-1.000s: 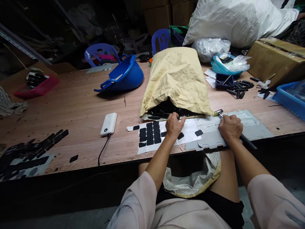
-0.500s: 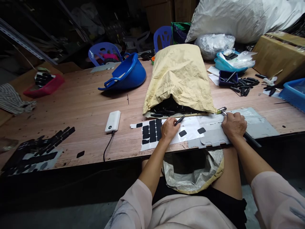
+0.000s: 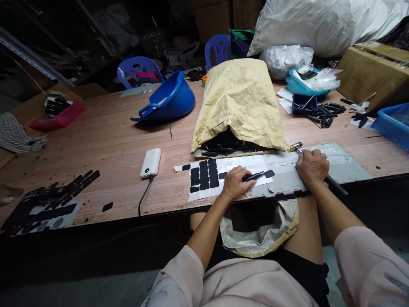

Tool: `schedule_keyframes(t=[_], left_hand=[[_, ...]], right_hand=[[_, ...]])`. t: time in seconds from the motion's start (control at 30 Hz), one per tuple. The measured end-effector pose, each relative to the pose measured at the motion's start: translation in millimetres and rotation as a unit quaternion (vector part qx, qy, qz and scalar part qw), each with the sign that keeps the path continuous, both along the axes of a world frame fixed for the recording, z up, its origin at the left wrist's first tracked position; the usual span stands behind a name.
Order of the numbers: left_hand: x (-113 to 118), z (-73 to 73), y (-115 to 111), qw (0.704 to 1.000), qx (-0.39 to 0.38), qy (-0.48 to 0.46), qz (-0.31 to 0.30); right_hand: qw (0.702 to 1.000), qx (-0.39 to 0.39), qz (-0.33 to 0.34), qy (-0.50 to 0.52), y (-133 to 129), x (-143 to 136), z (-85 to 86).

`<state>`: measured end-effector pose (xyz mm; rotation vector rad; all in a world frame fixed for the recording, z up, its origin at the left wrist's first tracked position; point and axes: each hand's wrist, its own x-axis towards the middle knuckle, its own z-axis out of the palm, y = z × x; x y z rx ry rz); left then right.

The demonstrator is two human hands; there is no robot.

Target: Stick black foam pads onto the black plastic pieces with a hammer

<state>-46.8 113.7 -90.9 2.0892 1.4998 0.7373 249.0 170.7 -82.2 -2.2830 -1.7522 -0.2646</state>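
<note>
Strips of black pads point(image 3: 60, 212) are lying heaped at the near left corner of the bench point(image 3: 121, 128). Farther right, a white sheet point(image 3: 252, 160) is lying just inside the near edge, carrying black patches point(image 3: 204, 175) in rows at its left end and only a few beyond, so some seem to be used up. Over its middle the left hand point(image 3: 236, 183) is hovering low or resting, palm down, forearm slanting up from the near edge; thumb and fingers are clamping a black pen-like piece point(image 3: 255, 175), which is pointing toward the sheet's right end. Behind, a yellow sack point(image 3: 241, 91) is gaping toward the near edge with many black pieces point(image 3: 220, 148) in its mouth, so much appears to be left; the lap bag point(image 3: 266, 241) is too dark inside for counting finished ones. Rightmost, the right hand point(image 3: 313, 168) is closing its fingers round a hammer point(image 3: 335, 185), knuckles up, above a grey board point(image 3: 348, 168) along the near edge.
</note>
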Motion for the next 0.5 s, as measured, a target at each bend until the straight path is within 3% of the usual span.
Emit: schedule_keyframes(t=[0.27,0.5], left_hand=[[-1,-5.1,-1,1.0,-0.002,-0.021,0.003],[7,6.7,1,0.998,-0.064,0.005,0.02]], right_hand=[[1.0,0.01,0.008,0.002,0,1,-1.8],[1.0,-0.001,0.002,-0.001,0,0,-0.2]])
